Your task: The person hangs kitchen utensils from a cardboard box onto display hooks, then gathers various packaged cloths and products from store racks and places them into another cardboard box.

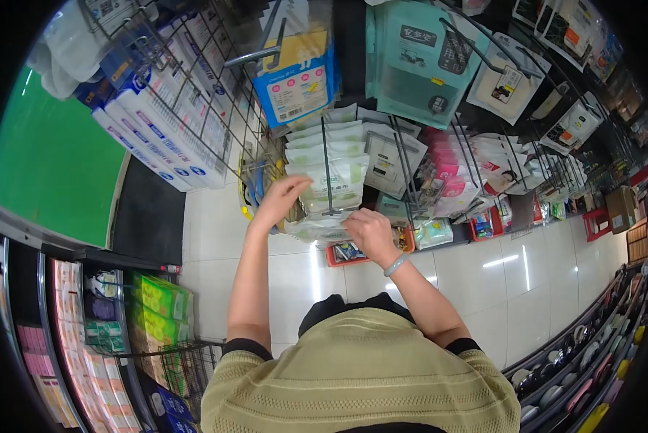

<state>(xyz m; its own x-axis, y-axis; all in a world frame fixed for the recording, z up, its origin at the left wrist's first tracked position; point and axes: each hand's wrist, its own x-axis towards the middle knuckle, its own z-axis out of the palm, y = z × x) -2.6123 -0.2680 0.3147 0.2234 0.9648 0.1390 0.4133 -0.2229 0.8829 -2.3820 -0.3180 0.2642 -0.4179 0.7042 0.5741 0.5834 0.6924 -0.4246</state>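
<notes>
White and pale-green soft packets (pixel 346 176) hang in a row on a metal display hook (pixel 327 159) in front of me. My left hand (pixel 281 200) is at the left edge of these packets, its fingers slightly bent and apart, with no packet visibly gripped. Low at the front of the row, my right hand (pixel 371 232) has its fingers closed on the edge of a whitish clear-wrapped packet (pixel 317 229). A pale bangle (pixel 396 265) circles the right wrist.
Blue-and-yellow packs (pixel 295 90) and teal packs (pixel 421 65) hang above on hooks that jut outward. Boxed goods (pixel 158 133) sit behind a wire rack at left. Red bins (pixel 342 254) stand below. Another rack (pixel 584 353) curves along the lower right.
</notes>
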